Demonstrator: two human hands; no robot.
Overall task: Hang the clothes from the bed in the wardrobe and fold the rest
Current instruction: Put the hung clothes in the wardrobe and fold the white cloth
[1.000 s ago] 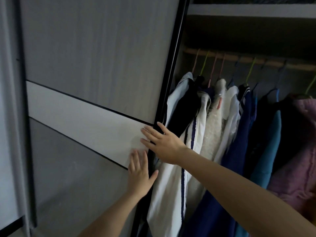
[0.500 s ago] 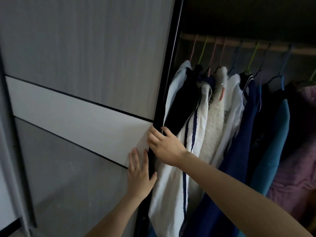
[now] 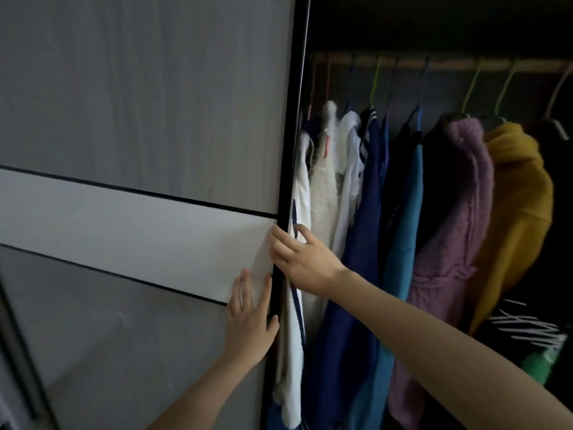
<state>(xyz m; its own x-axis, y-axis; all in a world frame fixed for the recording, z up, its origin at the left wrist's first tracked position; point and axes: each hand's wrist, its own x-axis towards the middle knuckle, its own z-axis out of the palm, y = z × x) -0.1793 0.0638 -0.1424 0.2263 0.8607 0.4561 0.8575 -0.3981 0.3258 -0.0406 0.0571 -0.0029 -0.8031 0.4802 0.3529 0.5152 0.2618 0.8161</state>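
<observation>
A grey sliding wardrobe door (image 3: 139, 119) with a white band fills the left half. My left hand (image 3: 249, 321) presses flat on the door next to its black edge (image 3: 288, 181), fingers straight. My right hand (image 3: 302, 259) grips that black edge, fingers curled round it, thumb pointing towards the clothes. Behind the edge hangs a white garment with blue stripes (image 3: 296, 305), partly hidden by the door. More hung clothes follow to the right: white lace (image 3: 324, 187), navy (image 3: 369, 187), teal (image 3: 409, 218), purple knit (image 3: 455, 206), mustard (image 3: 521, 193).
A wooden rail (image 3: 449, 64) runs across the top with coloured hangers, several of them green or pink. A black-and-white patterned item (image 3: 527, 333) lies low at the right. The wardrobe interior above the rail is dark. Another door frame (image 3: 18, 352) shows at the far left.
The door's edge now covers more of the leftmost garments. My right hand went from flat on the door to gripping its edge. More clothes at the right came into view.
</observation>
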